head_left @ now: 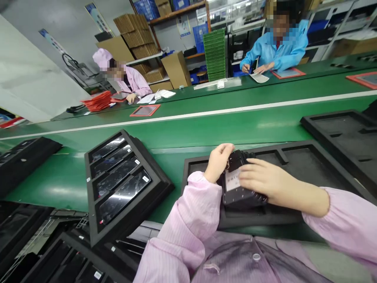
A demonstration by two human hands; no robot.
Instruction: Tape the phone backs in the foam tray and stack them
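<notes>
A small black device point(239, 184) with a white label lies over a black foam tray point(306, 165) in front of me. My left hand point(218, 161) is curled round the device's far left corner. My right hand point(265, 181) lies across its top from the right, fingers pressed on the label and wrapped over the near edge. Both arms wear pink sleeves.
A black tray point(123, 184) with several glossy screens leans at the left, more trays point(26, 157) beyond and below it. Another empty foam tray point(344, 137) sits at the right. Across the green conveyor point(206, 125) two seated people work, with red-framed panels point(145, 110) and stacked cartons.
</notes>
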